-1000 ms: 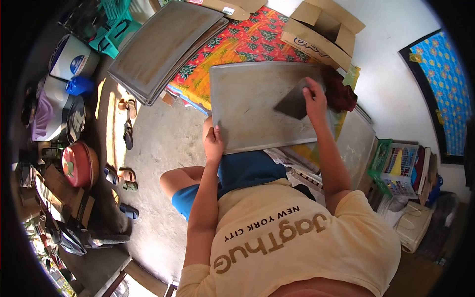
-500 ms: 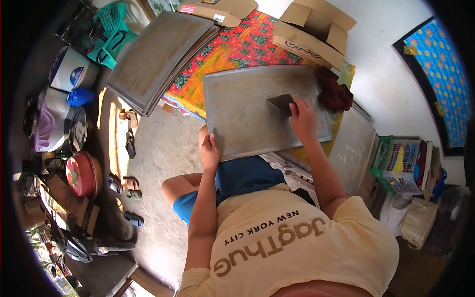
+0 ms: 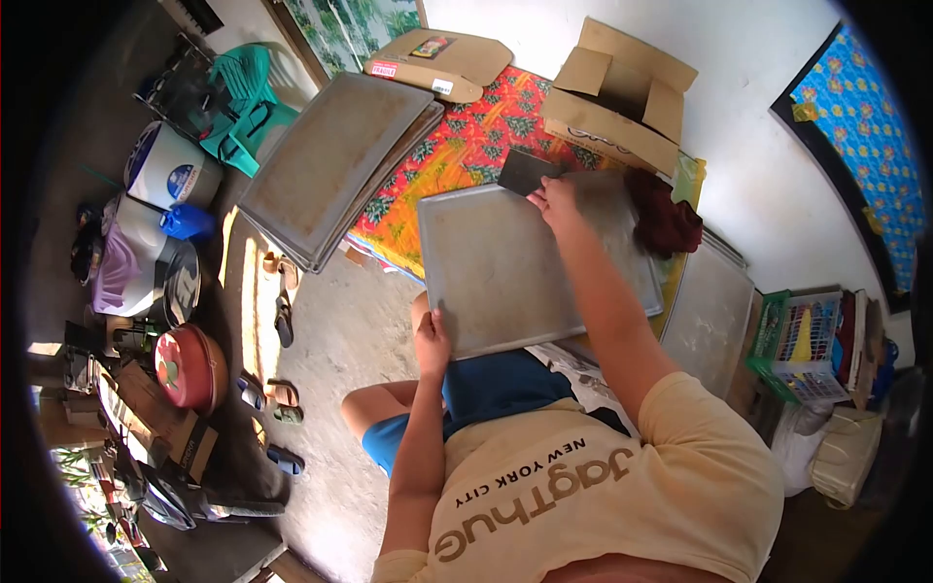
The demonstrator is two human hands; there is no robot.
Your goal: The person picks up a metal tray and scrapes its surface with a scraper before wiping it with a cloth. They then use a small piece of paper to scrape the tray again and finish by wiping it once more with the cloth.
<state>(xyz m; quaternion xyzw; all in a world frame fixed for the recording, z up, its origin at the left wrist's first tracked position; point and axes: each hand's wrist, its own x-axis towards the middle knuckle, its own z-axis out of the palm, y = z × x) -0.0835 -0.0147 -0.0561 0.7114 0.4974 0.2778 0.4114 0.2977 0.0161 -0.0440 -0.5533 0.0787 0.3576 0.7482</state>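
Note:
A grey metal baking tray (image 3: 505,282) rests tilted over my lap and the table edge. My left hand (image 3: 431,340) is closed on its near left edge, thumb on top. My right hand (image 3: 556,201) grips a thin, dark, rectangular flat piece (image 3: 526,171), held at the tray's far edge, partly overlapping the table cloth in this view. The piece's exact kind does not show. A dark maroon cloth (image 3: 663,212) lies bunched at the tray's far right corner.
Stacked trays (image 3: 335,165) lie on the table's left side, on a red and orange patterned cloth (image 3: 486,112). An open cardboard box (image 3: 607,117) and a flatter carton (image 3: 457,56) stand behind. Another tray (image 3: 705,296) leans at right near a green crate (image 3: 773,335). Slippers (image 3: 283,321) lie on the floor.
My right hand has moved the dark piece away from me, from the tray's middle to its far edge. My left hand still holds the tray. The whole view has shifted slightly.

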